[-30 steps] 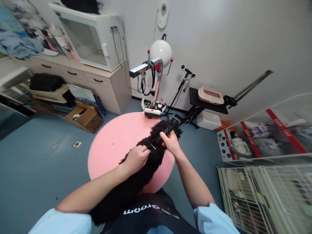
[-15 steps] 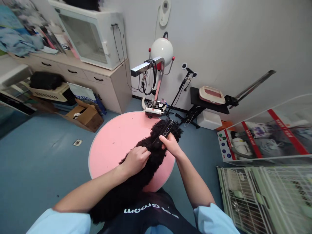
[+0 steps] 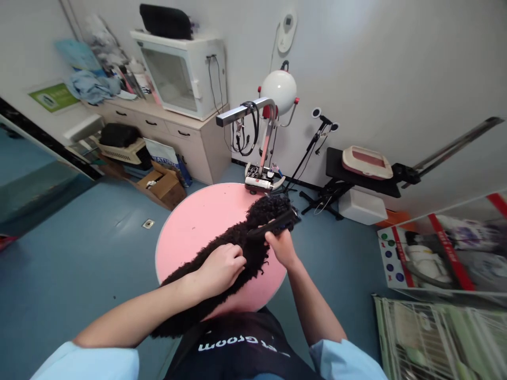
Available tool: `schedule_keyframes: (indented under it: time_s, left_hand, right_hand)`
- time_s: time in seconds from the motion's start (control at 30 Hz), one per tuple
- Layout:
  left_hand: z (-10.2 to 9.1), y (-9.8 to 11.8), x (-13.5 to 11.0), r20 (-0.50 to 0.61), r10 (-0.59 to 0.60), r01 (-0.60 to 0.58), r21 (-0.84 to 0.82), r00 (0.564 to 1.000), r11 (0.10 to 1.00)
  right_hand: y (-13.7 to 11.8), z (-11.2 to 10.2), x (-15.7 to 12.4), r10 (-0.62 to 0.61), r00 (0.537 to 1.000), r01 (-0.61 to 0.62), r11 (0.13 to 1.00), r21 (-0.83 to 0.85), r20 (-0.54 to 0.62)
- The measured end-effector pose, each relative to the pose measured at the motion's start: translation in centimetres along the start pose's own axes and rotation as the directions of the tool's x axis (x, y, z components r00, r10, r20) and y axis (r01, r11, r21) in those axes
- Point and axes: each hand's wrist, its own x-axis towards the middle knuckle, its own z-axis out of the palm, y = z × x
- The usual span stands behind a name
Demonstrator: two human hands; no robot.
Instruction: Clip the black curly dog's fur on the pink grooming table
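Looks as a single view from the wearer's head, forward and steeply down. Hangs close above the dark apron (image 3: 237, 356) at the bottom edge; sees the wearer's fingers (image 3: 237, 259) from above and behind, near. Holds the round pink bench (image 3: 182, 232) low, just left of centre. Faces the pale wall (image 3: 376, 79) beyond, farther off. Takes in floor (image 3: 91, 258) on both sides.

The fur (image 3: 257, 257) looks rough — the tabletop (image 3: 198, 227) smooth.

right hand (image 3: 282, 248) holds clippers (image 3: 278, 225), left hand (image 3: 224, 266) on black fur (image 3: 256, 254)
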Motion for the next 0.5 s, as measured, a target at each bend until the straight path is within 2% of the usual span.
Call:
schedule_keyframes:
  time_s: [0.1,0.13,0.2,0.27,0.33,0.4,0.5]
  left_hand:
    - [-2.0,2.1,2.8,-0.105,-0.126,0.109,-0.154,0.987,0.982]
    - [-2.1,2.4,4.2,-0.139,-0.175,0.139,-0.237,0.975,0.961]
    - [-0.9,2.1,7.3,-0.127,-0.324,0.261,-0.360,0.938,0.896]
    - [1.5,0.9,9.6,-0.046,-0.489,0.454,-0.307,0.871,0.837]
    - [4.3,-0.6,10.6,0.029,-0.593,0.587,-0.188,0.805,0.787]
    - [6.4,-1.6,10.2,0.012,-0.610,0.608,-0.109,0.792,0.787]
    - [7.5,-1.7,8.5,0.002,-0.598,0.598,-0.048,0.801,0.800]
  right_hand:
    - [2.3,-0.1,-3.6,-0.253,0.965,0.256,0.966,-0.039,0.070]
    - [3.2,0.1,-4.9,-0.318,0.944,0.322,0.946,-0.035,0.088]
    - [5.1,0.7,-7.1,-0.397,0.915,0.396,0.918,0.030,0.070]
    - [6.5,1.1,-8.6,-0.367,0.930,0.367,0.916,0.160,-0.029]
    - [7.0,0.5,-8.9,-0.238,0.958,0.278,0.913,0.299,-0.163]
    - [6.5,-1.1,-8.1,-0.117,0.954,0.218,0.901,0.374,-0.274]
    - [4.4,-3.9,-4.7,-0.052,0.929,0.187,0.921,0.343,-0.367]
